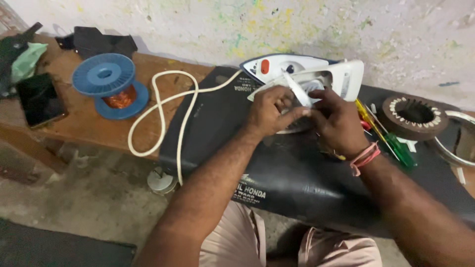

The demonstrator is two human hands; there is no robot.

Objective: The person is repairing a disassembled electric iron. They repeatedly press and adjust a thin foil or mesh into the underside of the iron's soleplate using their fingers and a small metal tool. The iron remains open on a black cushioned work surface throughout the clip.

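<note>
We look down at a wooden desk [89,129] set against a stained wall, partly covered by a black mat [297,168]. On the mat lies a white and blue electric iron [307,74], tipped on its side, its long axis running left to right with the pointed nose to the left. It sits directly ahead of our hands, just beyond the fingers. Our left hand [269,111] grips the iron's underside near the middle; our right hand [336,121], a pink thread at the wrist, meets it there, fingers pinched on a white part of the iron. Both are closed on the iron and touching each other, about equally near. A white cord [163,113] loops leftward from the iron across the desk. Green-handled screwdrivers [391,143] lie just right of the right hand. Farther right rests a ring-shaped motor core [414,116]. Well to the left stands a blue spool [110,84] holding copper wire, with a dark phone [40,99] beyond it.
</note>
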